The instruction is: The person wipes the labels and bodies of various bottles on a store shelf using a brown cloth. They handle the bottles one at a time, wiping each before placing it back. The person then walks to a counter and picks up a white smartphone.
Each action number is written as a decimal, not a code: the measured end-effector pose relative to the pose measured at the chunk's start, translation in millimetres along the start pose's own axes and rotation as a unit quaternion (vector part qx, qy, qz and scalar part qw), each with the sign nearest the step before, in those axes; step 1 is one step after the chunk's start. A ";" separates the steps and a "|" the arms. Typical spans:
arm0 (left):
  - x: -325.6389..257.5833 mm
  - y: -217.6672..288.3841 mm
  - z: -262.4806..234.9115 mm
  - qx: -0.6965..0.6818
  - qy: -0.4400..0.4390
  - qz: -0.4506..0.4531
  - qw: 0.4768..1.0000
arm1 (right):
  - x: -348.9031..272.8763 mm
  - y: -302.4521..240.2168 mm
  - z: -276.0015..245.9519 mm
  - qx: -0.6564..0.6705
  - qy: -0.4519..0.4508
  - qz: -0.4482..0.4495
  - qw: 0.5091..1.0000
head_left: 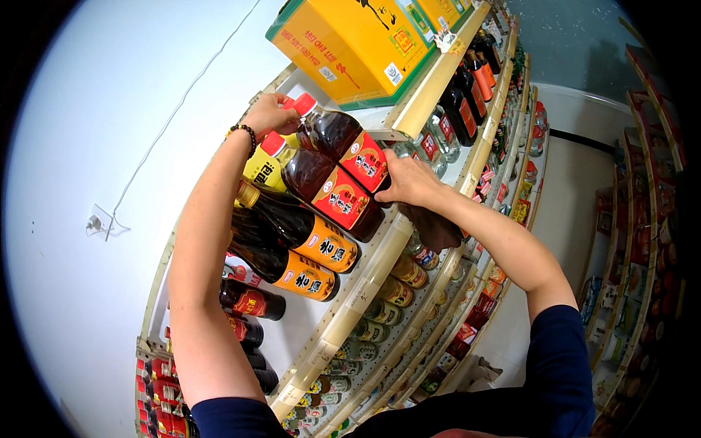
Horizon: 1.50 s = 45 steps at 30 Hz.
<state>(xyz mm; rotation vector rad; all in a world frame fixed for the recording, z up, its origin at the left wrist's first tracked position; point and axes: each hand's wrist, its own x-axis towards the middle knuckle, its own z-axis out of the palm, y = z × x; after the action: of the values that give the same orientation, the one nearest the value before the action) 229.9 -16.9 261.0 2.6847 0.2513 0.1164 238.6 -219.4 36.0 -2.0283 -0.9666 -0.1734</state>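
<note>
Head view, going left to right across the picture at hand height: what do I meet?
Wall socket → left hand at the bottle caps → red-labelled dark bottle → right hand holding a dark cloth → red packets on the far shelves.

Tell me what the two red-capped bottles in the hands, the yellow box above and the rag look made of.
Red-capped bottles: likely clear plastic, glossy, dark liquid showing through; caps look moulded plastic. Glass can't be ruled out. Yellow box: printed cardboard, flat faces, sharp folded edges, slight sheen. Rag under the right hand: soft brown cloth, matte, hanging limp. Left hand sits at the cap end.
</note>
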 end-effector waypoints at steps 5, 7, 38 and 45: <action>-3.2 6.6 3.9 0.006 0.014 -0.001 1.000 | 2.5 4.1 0.3 -0.008 0.008 -0.012 1.000; -4.4 8.0 4.9 -0.002 0.013 0.001 1.000 | 2.7 5.8 0.4 -0.002 0.003 -0.010 1.000; -104.3 45.5 -5.8 0.187 -0.145 -0.023 0.971 | 3.1 20.9 3.2 -0.004 -0.019 -0.020 1.000; -104.1 33.7 -3.0 0.053 -0.113 -0.053 0.991 | 6.7 22.0 -2.3 0.009 -0.033 -0.030 0.999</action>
<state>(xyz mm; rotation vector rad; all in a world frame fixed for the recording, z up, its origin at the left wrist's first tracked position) 132.8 -65.8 273.9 2.7527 0.3361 -0.2388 258.9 -224.7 26.2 -2.0000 -1.0684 -0.1293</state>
